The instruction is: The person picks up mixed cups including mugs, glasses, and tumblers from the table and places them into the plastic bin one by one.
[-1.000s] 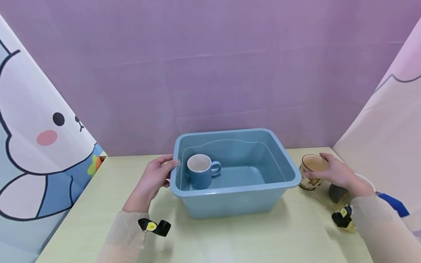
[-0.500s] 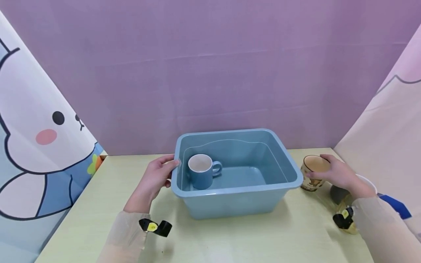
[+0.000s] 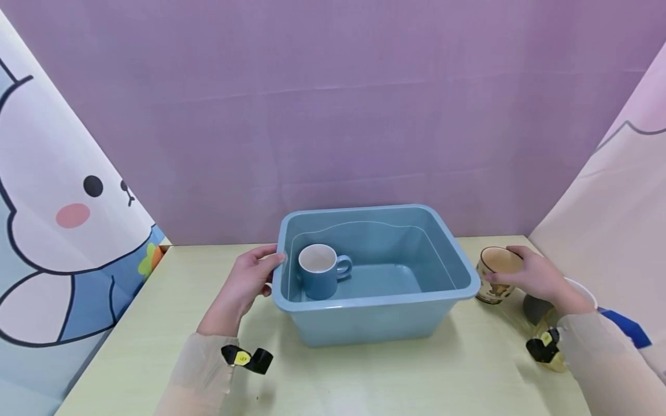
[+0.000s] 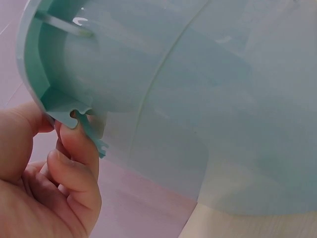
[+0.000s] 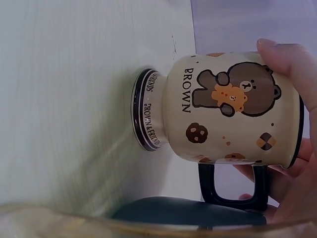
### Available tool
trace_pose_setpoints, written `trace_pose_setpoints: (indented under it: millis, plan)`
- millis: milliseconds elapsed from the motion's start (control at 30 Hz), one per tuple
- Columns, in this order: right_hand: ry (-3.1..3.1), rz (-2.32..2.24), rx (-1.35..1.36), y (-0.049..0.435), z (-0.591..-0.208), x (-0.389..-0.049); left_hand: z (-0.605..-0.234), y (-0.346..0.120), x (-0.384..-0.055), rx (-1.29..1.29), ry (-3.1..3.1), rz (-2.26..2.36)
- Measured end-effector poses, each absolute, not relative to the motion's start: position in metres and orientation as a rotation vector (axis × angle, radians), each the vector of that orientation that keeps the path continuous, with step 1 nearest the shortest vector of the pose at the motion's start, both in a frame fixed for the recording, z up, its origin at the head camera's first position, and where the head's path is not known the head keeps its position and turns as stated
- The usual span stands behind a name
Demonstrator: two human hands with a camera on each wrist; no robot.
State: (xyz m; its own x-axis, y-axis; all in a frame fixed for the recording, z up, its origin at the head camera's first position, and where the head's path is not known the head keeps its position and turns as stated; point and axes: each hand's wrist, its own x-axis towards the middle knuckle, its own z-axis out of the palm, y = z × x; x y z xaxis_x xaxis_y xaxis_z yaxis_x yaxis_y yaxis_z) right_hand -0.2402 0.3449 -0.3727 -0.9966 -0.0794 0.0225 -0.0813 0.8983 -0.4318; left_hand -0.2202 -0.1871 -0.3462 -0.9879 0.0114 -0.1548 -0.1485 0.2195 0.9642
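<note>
My left hand (image 3: 250, 276) pinches the left rim of a light blue plastic basin (image 3: 364, 318) between thumb and fingers. The left wrist view shows those fingers curled under the rim of the basin (image 4: 163, 99). Inside the basin, at its left end, a blue mug (image 3: 319, 280) with a white interior stands upright, handle to the right. Right of the basin, my right hand (image 3: 538, 278) grips a cream mug (image 3: 491, 289) near its top. This mug (image 5: 218, 104) bears a brown bear print, a dark rim and a black handle. Whether its base touches the table cannot be told.
Beside my right forearm stand a dark grey rounded thing (image 3: 534, 307) and a yellowish see-through vessel (image 3: 555, 363), both partly hidden. A white rim (image 3: 583, 289) and a blue piece (image 3: 626, 326) show behind the forearm. A purple cloth (image 3: 364, 115) hangs behind the table (image 3: 364, 381).
</note>
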Motion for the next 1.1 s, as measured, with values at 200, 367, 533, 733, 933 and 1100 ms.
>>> trace_pose_setpoints:
  millis: [200, 367, 533, 733, 933, 1100]
  plan:
    - [-3.058, 0.672, 0.119, 0.345, -0.373, -0.24, -0.345, -0.185, -0.219, -0.117, 2.34, 1.889]
    - [-3.047, 0.664, 0.13, 0.344, -0.372, -0.24, -0.343, -0.184, -0.218, -0.1, 2.337, 1.895]
    - [-3.029, 0.681, 0.139, 0.342, -0.37, -0.239, -0.342, -0.184, -0.218, -0.109, 2.341, 1.889]
    - [-3.021, 0.677, 0.11, 0.341, -0.365, -0.237, -0.343, -0.184, -0.221, -0.131, 2.337, 1.889]
    - [-3.03, 0.658, 0.073, 0.339, -0.36, -0.232, -0.344, -0.184, -0.223, -0.122, 2.338, 1.886]
    - [-3.024, 0.651, 0.061, 0.339, -0.355, -0.227, -0.344, -0.182, -0.223, -0.119, 2.341, 1.877]
